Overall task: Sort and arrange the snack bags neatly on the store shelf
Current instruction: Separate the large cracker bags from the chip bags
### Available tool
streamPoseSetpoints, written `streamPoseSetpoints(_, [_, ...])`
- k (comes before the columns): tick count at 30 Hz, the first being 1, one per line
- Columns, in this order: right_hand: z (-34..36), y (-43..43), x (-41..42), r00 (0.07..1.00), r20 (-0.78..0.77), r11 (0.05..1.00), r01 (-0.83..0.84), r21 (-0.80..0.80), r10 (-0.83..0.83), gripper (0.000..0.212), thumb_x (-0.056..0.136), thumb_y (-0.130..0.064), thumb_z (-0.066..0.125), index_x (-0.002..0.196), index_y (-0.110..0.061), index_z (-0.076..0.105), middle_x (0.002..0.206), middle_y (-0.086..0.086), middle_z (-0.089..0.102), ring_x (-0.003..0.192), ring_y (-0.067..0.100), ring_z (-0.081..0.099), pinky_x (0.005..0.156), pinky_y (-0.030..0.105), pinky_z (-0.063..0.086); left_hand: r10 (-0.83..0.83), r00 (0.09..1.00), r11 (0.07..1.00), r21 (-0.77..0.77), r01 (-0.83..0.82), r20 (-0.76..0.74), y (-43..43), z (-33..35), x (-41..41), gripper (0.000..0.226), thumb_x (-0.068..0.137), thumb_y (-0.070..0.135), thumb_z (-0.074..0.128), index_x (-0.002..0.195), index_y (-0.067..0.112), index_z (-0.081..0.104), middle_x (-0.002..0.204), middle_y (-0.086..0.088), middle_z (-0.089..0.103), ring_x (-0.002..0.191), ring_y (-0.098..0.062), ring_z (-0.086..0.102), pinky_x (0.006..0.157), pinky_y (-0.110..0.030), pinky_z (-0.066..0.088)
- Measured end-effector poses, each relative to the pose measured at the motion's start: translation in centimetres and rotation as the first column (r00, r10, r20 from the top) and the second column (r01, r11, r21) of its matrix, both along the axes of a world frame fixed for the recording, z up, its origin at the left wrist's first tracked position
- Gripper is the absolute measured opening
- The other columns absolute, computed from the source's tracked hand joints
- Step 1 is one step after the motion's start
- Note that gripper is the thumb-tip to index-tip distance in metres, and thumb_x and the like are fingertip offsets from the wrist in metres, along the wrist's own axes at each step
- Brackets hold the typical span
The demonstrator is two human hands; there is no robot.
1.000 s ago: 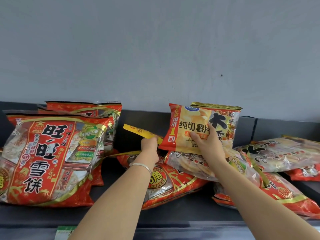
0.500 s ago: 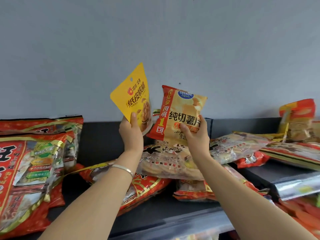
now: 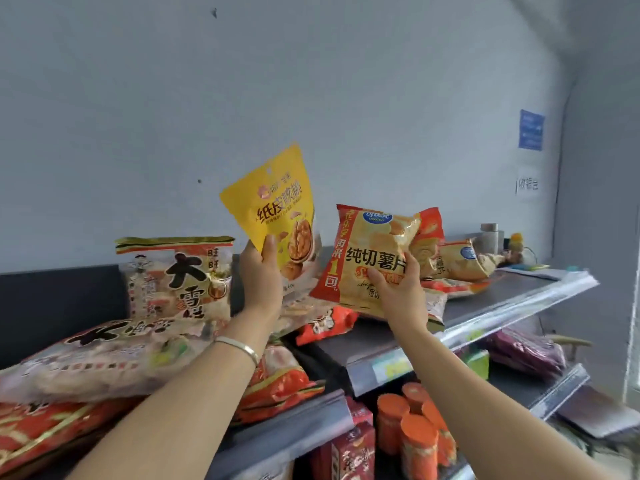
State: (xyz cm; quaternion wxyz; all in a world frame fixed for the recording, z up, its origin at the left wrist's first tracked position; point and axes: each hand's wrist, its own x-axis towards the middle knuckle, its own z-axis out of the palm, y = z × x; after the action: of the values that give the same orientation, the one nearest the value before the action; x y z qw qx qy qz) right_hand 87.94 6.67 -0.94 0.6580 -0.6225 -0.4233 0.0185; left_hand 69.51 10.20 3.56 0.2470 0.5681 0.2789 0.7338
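My left hand (image 3: 260,275) grips the lower corner of a yellow walnut bag (image 3: 275,207) and holds it up above the shelf. My right hand (image 3: 398,289) pinches a potato chip bag (image 3: 372,251), orange and pale yellow, beside it on the right. Both bags are lifted off the top shelf (image 3: 491,299). Behind them a large rice cracker bag (image 3: 176,275) stands upright, and another rice cracker bag (image 3: 114,355) lies flat in front of it on red bags (image 3: 284,386).
More chip bags (image 3: 460,258) lie further right on the top shelf, with small items (image 3: 491,233) at its far end. Orange canisters (image 3: 415,431) and red boxes (image 3: 353,448) stand on the shelf below. Purple bags (image 3: 530,351) lie lower right. A grey wall (image 3: 311,98) backs the shelf.
My view has swung to the right along the shelf. Both hands carried their bags rightward and kept them raised. The big red rice cracker bags have slid out of view on the left.
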Motion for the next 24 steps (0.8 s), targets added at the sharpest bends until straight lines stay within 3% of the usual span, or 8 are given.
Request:
streamPoseSetpoints(3, [-1.0,-0.8,4.5,0.997,0.068,0.992,-0.015,-0.127,0.023,0.076,0.084,-0.049,0.066,0.146,-0.027,0.028,0.117,-0.006,0.059,0.107,0.02,0.057,0.078,0.035,0.045,0.019,1.0,0.999,-0.035,-0.018,0.008,-0.5,-0.4,3.6,0.021,0.1,0.017,0.041,0.102,0.006,0.059,0.103,-0.025,0.064,0.098,-0.042,0.055,0.069,-0.035,0.04])
streamPoseSetpoints(6, [-2.7,-0.4,7.3,0.987,0.059,0.973,-0.139,-0.184,0.152,0.07,0.084,-0.043,0.069,0.142,-0.025,0.034,0.109,-0.009,0.056,0.099,0.014,0.055,0.085,0.039,0.05,0.058,0.998,0.998,-0.04,-0.056,0.028,-0.7,-0.8,5.7,0.024,0.1,0.016,0.041,0.107,0.0,0.059,0.101,-0.019,0.063,0.099,-0.036,0.057,0.07,-0.024,0.037])
streamPoseSetpoints(10, [-4.1,1.3,8.2,0.967,0.072,0.953,-0.224,-0.202,0.243,0.075,0.084,-0.042,0.068,0.145,-0.03,0.027,0.123,-0.007,0.057,0.106,0.015,0.058,0.088,0.045,0.053,0.164,0.987,0.985,-0.052,-0.163,0.001,-1.0,-1.1,6.5,0.028,0.101,0.017,0.04,0.114,0.0,0.057,0.101,-0.008,0.059,0.094,-0.02,0.053,0.072,-0.018,0.035])
streamPoseSetpoints(13, [-4.8,3.2,8.0,0.932,0.188,0.915,-0.241,-0.324,0.311,0.08,0.085,-0.043,0.066,0.147,-0.034,0.017,0.132,-0.008,0.055,0.114,0.02,0.059,0.085,0.048,0.054,0.155,0.988,0.988,-0.026,-0.154,0.028,-0.1,-1.2,6.6,0.026,0.101,0.017,0.041,0.116,0.004,0.057,0.109,-0.011,0.063,0.103,-0.027,0.058,0.085,-0.027,0.042])
streamPoseSetpoints(17, [-4.3,5.3,8.0,0.905,0.13,0.865,-0.332,-0.377,0.405,0.07,0.092,-0.032,0.061,0.149,-0.025,0.021,0.131,-0.002,0.058,0.115,0.019,0.058,0.086,0.034,0.052,0.187,0.982,0.982,-0.012,-0.187,-0.003,1.4,-1.4,7.4,0.028,0.101,0.017,0.04,0.114,0.001,0.058,0.108,-0.024,0.063,0.103,-0.039,0.056,0.081,-0.035,0.043])
streamPoseSetpoints(21, [-3.5,6.4,9.2,0.879,0.071,0.781,-0.378,-0.498,0.471,0.057,0.094,-0.035,0.058,0.142,-0.02,0.032,0.13,0.001,0.057,0.117,0.021,0.057,0.091,0.032,0.049,0.196,0.981,0.979,0.059,-0.195,-0.004,2.7,-0.8,8.4,0.028,0.101,0.014,0.04,0.116,-0.001,0.058,0.107,-0.013,0.064,0.095,-0.023,0.057,0.073,-0.016,0.041])
streamPoseSetpoints(24, [-3.0,6.5,10.2,0.848,0.021,0.693,-0.419,-0.587,0.53,0.05,0.091,-0.041,0.059,0.132,-0.018,0.043,0.123,0.001,0.061,0.108,0.02,0.06,0.093,0.037,0.052,0.117,0.992,0.99,0.075,-0.12,0.035,4.3,0.0,9.8,0.028,0.101,0.014,0.04,0.118,0.002,0.057,0.108,-0.003,0.06,0.099,-0.013,0.055,0.077,-0.009,0.041])
